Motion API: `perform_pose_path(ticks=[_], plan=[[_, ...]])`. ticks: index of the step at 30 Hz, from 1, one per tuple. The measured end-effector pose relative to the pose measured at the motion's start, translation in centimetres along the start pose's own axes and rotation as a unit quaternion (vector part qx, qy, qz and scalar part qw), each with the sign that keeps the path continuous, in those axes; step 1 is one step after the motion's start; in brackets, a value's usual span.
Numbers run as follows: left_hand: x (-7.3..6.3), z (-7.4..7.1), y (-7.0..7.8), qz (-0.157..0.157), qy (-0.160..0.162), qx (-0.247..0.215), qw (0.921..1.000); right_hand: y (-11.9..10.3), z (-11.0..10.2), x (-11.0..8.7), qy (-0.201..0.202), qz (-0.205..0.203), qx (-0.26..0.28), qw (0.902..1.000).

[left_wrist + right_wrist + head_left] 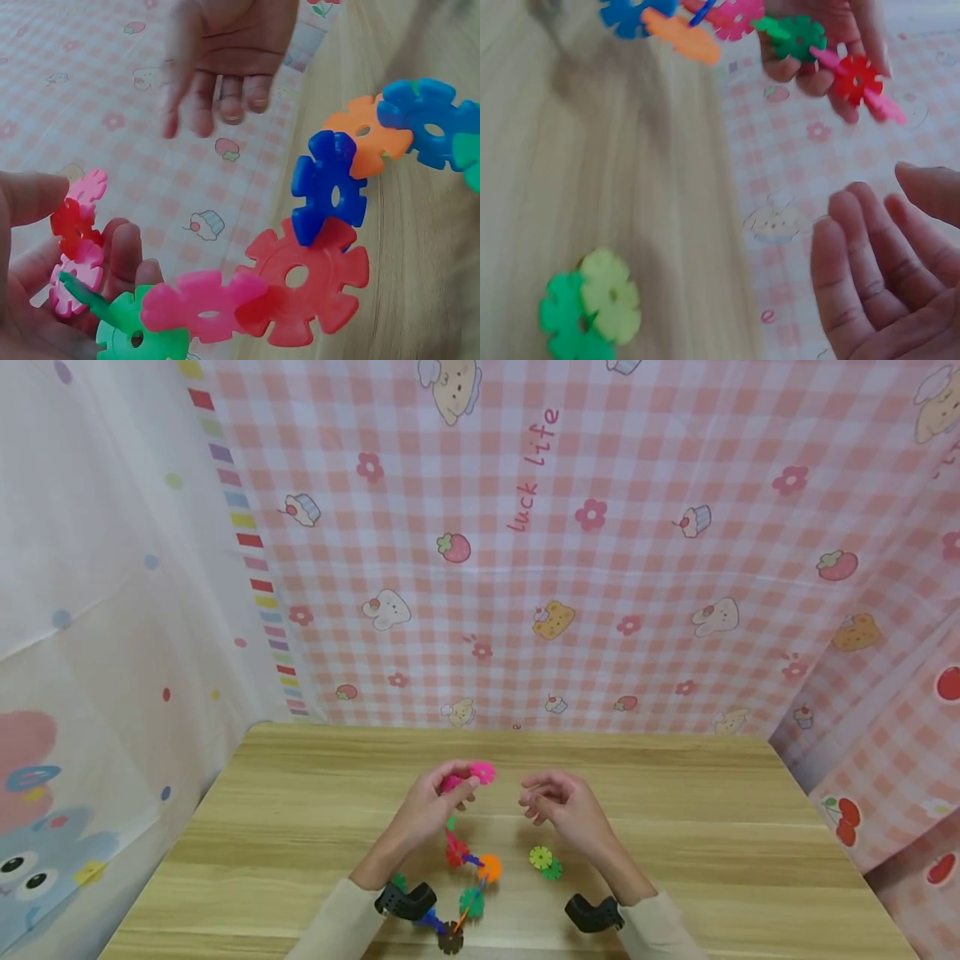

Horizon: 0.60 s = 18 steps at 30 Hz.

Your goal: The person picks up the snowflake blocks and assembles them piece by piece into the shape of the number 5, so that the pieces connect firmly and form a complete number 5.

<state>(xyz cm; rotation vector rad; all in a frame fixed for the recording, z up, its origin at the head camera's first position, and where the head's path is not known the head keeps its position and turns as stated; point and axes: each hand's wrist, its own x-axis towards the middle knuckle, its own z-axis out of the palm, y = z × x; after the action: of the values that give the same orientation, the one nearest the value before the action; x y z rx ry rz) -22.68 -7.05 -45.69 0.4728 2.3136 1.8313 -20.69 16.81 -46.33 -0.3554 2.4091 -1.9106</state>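
Observation:
My left hand (429, 803) pinches the end of a chain of notched plastic snowflake discs, between thumb and fingers. In the left wrist view that end has a pink disc (91, 187), a red disc (69, 234) and another pink disc (78, 279). From there the chain runs through a green disc (154, 337), a larger red disc (277, 307) and a dark blue disc (313, 176). Its lower part trails toward the near edge, past an orange disc (491, 867) and a brown disc (451, 938). My right hand (564, 803) hovers opposite, holding nothing, fingers loosely bent.
A yellow-green disc (540, 857) and a green disc (564, 330) lie overlapping on the wooden table (712, 827), below my right hand. Part of the chain is hidden by the left forearm. A checked pink cloth (637, 568) hangs behind the table.

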Motion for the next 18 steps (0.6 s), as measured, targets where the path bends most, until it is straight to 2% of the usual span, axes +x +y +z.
perform_pose_path(ticks=[4,7,12,18], plan=[[0.1,-0.1,-0.1,0.001,0.016,-0.009,0.9998,0.8,-0.6,-0.4,-0.026,0.022,-0.023,0.9991],[0.2,-0.3,-0.3,-0.001,0.029,-0.017,0.9994,1.4,-1.0,-0.8,-0.045,0.039,-0.06,0.9964],[0.3,-0.5,-0.5,-0.002,0.045,-0.036,0.9983,2.6,-1.7,-1.2,-0.095,0.033,-0.111,0.9887],[0.3,-0.8,-0.5,0.001,0.053,-0.054,0.9972,4.3,-2.2,-1.4,-0.141,0.034,-0.137,0.9798]])
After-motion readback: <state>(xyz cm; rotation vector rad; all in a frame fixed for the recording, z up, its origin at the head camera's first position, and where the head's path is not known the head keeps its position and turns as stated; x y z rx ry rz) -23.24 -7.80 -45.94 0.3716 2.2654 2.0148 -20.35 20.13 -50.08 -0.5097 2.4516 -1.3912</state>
